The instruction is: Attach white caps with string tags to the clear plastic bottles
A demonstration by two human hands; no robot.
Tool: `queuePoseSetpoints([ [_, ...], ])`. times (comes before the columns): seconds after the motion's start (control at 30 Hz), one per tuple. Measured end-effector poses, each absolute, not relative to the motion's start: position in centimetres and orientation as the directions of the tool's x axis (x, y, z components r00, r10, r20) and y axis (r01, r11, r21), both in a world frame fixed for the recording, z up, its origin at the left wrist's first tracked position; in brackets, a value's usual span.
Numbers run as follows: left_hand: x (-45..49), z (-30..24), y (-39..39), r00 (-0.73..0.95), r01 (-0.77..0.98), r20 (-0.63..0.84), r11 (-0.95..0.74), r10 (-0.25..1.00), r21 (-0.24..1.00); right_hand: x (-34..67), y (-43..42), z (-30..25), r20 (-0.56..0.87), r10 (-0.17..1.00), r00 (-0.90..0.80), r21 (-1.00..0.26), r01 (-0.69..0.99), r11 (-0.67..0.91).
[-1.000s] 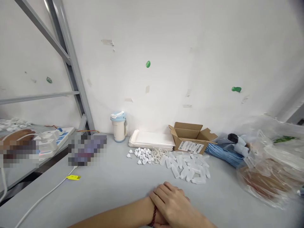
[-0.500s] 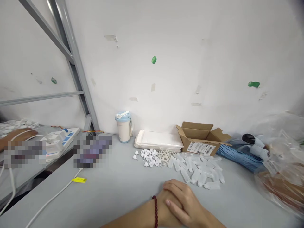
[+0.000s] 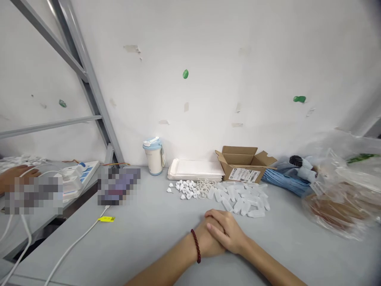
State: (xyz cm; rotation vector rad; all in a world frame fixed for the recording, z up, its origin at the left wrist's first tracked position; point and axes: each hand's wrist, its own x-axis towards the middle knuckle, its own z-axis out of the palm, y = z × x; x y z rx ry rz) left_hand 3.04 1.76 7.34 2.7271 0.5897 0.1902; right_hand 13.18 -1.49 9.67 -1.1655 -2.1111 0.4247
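Box stood open, inside partly visible; cup lidded; bag held something brown; right hand clasped left hand, latter's closure indeterminable; plastic pieces lay just beyond, untouched.

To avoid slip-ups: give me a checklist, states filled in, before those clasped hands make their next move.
1. Hands apart: not ok; the right hand is clasped over the left hand.
2. Left palm empty: cannot tell; it is hidden.
3. White caps uncovered: ok; they lie loose on the table.
4. Translucent pieces neatly lined up: not ok; they lie jumbled.
5. Cardboard box open: ok; its flaps are spread.
6. Lidded cup upright: ok.
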Motion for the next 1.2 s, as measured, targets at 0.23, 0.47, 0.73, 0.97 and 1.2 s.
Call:
queuePoseSetpoints([
  [0.23,2.5,8.5,1.6,0.928,0.342,0.081,-0.916,0.365,0.211,12.1,-1.5,9.3,0.430,0.858,-0.282,-0.583,0.638,0.502],
  [0.47,2.4,7.7,1.7,0.921,0.318,0.181,-0.933,0.346,0.165,12.1,-1.1,9.2,0.425,0.847,-0.318,-0.549,0.653,0.521],
  [0.73,3.1,6.6,1.8,0.900,0.366,0.163,-0.904,0.404,0.220,12.8,-1.5,9.7,0.403,0.849,-0.342,-0.544,0.656,0.523],
  [0.97,2.8,7.9,2.2,0.865,0.401,0.188,-0.866,0.465,0.298,13.4,-1.5,9.9,0.431,0.823,-0.369,-0.519,0.645,0.561],
  [1.2,-0.1,9.9,5.3,0.644,0.603,0.463,-0.776,0.609,0.184,15.6,0.8,9.4,0.601,0.775,-0.195,-0.410,0.757,0.509],
])
